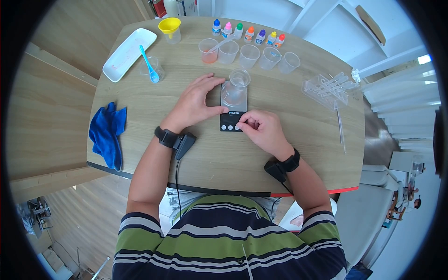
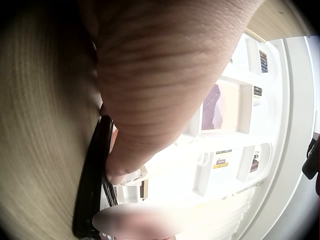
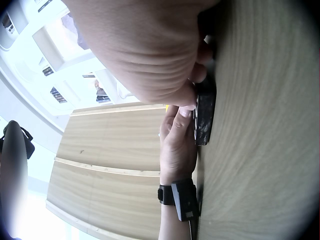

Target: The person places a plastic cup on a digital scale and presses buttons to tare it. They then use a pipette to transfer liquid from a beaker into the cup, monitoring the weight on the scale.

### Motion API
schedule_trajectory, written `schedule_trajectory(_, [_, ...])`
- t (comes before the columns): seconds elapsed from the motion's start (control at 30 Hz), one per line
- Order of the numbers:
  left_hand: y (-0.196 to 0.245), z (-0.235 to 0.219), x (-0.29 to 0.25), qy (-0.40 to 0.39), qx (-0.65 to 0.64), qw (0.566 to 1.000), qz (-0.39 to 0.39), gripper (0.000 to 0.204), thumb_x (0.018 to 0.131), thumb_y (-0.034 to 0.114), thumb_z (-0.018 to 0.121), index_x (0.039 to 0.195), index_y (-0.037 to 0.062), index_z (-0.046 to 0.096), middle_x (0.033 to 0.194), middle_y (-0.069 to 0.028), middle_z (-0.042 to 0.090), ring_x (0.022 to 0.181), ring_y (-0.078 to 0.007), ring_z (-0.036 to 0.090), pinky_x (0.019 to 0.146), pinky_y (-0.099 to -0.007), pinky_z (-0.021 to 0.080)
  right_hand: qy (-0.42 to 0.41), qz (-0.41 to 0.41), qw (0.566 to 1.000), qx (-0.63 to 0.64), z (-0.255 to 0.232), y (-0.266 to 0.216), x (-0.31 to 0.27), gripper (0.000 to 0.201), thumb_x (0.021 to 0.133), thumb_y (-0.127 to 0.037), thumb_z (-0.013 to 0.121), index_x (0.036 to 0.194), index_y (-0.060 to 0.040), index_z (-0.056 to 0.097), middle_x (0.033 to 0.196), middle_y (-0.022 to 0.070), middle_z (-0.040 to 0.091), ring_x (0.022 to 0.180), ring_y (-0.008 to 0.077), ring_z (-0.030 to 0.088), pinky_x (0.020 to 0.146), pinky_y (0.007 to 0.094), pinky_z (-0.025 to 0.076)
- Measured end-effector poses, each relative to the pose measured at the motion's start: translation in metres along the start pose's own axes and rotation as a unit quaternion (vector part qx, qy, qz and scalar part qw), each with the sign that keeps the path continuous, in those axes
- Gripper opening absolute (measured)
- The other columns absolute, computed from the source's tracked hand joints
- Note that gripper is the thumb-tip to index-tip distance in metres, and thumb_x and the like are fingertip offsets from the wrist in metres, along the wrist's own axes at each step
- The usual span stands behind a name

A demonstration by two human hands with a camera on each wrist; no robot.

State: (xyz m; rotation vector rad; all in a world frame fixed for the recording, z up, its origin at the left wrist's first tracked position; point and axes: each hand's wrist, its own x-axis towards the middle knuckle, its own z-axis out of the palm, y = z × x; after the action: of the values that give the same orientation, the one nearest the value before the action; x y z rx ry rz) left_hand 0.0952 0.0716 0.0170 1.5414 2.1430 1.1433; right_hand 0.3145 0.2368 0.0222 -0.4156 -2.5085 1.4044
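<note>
A black digital scale (image 1: 227, 121) lies on the table with its row of round buttons toward the person. On its plate stands a clear, wide-rimmed vessel (image 1: 233, 95). My left hand (image 1: 198, 101) is spread along the scale's left side, thumb at its edge beside the display and fingertips by the vessel. In the left wrist view that thumb (image 2: 117, 167) rests against the scale (image 2: 92, 185). My right hand (image 1: 265, 130) has curled fingers at the scale's right front corner, its thumb on the rightmost button. The right wrist view shows the thumb (image 3: 186, 100) over the scale's edge (image 3: 204, 120).
Several clear cups (image 1: 249, 56) stand behind the scale, one with pink liquid, before small dropper bottles (image 1: 249, 35). Left are a white tray (image 1: 126, 58), a cup with a blue spoon (image 1: 153, 72), a yellow funnel (image 1: 169, 25) and blue cloth (image 1: 108, 133). Right, a clear rack (image 1: 326, 91) holds tubes.
</note>
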Motion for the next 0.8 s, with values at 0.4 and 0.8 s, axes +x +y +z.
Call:
schedule_trajectory(0.4, [-0.0004,0.0004,-0.0002,0.003,0.0,1.0,0.0,0.084,0.078,0.031,0.098,0.149,0.0022,0.065,0.156,-0.0241,0.062,0.156,-0.0383,0.05,0.128,-0.0493,0.041,0.002,-0.005,1.0,-0.002,0.0002,0.0016,-0.0004,0.009,0.094,-0.005,0.085,0.096,-0.0031,0.077,0.066,-0.0027,0.059,0.058,0.0055,0.048,0.055,0.0281,0.039])
schedule_trajectory(0.8, [-0.0007,0.0006,0.0,0.008,0.01,1.0,0.008,0.084,0.077,0.032,0.099,0.149,0.0016,0.066,0.155,-0.0251,0.063,0.155,-0.0386,0.05,0.127,-0.0494,0.042,-0.001,0.0,1.0,0.001,-0.0001,0.0005,0.0001,0.008,0.094,-0.004,0.085,0.096,-0.0026,0.077,0.068,-0.0027,0.059,0.059,0.0051,0.048,0.055,0.028,0.04])
